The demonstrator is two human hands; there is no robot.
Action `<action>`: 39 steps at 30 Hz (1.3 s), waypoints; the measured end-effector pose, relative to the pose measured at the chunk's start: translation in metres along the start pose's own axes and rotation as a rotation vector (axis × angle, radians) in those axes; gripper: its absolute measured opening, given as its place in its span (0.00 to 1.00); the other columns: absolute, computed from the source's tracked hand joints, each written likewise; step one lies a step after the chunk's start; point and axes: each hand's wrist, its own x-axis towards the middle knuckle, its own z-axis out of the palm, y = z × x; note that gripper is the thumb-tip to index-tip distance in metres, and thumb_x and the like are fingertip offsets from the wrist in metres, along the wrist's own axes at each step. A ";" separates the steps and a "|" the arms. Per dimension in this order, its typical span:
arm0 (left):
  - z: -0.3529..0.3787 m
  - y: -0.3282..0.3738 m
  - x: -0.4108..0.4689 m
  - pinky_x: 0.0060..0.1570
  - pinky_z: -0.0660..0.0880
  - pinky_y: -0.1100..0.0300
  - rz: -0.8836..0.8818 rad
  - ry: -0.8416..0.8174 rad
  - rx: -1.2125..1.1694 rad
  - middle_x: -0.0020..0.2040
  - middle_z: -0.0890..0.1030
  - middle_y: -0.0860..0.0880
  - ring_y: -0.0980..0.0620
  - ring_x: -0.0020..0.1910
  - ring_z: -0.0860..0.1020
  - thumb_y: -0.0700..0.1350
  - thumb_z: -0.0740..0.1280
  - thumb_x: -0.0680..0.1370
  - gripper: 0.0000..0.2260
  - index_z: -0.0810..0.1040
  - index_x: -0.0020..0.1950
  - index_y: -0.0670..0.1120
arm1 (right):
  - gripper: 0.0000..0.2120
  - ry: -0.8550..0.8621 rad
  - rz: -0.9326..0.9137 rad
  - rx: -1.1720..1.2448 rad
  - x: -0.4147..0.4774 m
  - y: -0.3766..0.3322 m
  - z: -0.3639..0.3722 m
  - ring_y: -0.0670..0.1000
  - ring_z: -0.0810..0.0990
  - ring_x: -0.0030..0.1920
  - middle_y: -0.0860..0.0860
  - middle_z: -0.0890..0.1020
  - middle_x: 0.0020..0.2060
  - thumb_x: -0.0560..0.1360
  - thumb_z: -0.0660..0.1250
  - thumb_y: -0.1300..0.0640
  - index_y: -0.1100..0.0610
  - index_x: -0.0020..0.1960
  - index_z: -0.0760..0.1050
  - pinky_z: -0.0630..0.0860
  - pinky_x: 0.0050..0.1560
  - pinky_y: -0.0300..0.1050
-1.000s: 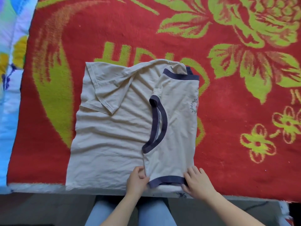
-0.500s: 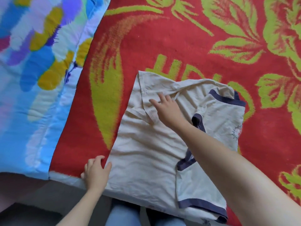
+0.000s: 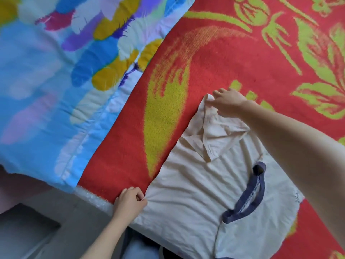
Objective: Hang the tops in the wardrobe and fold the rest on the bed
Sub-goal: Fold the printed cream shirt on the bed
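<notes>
Here my left hand curls its fingers tight, pinching the near hem corner of the cream T-shirt. My right hand pinches its far sleeve corner. The shirt lies partly folded on the red flowered blanket, beside a blue quilt.

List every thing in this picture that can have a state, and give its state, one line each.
Cream T-shirt with navy trim: lying on the blanket, one side folded over, sleeve folded in.
Left grip: pinching the T-shirt's near hem corner.
Right grip: pinching its far shoulder corner.
Red fuzzy blanket with green flowers: spread flat.
Blue printed quilt: spread beside the blanket.
</notes>
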 end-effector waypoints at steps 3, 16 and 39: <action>-0.007 -0.002 0.010 0.43 0.70 0.58 -0.025 -0.123 -0.023 0.37 0.73 0.57 0.53 0.44 0.72 0.43 0.66 0.71 0.10 0.68 0.33 0.53 | 0.24 -0.101 -0.226 -0.015 -0.005 -0.032 0.005 0.53 0.73 0.58 0.49 0.75 0.58 0.77 0.59 0.53 0.42 0.71 0.60 0.66 0.54 0.47; -0.011 0.005 0.017 0.40 0.65 0.59 -0.048 -0.207 -0.048 0.33 0.71 0.57 0.55 0.36 0.68 0.45 0.67 0.74 0.11 0.69 0.33 0.51 | 0.17 0.248 0.616 0.629 0.024 0.025 -0.027 0.62 0.72 0.61 0.61 0.76 0.58 0.77 0.59 0.61 0.59 0.65 0.67 0.63 0.63 0.57; 0.048 0.076 -0.040 0.53 0.65 0.37 0.119 0.420 0.167 0.62 0.71 0.34 0.33 0.58 0.68 0.35 0.71 0.68 0.22 0.74 0.62 0.38 | 0.34 -0.247 1.900 1.739 -0.291 -0.221 0.225 0.66 0.61 0.70 0.65 0.61 0.71 0.78 0.59 0.45 0.63 0.75 0.52 0.58 0.67 0.61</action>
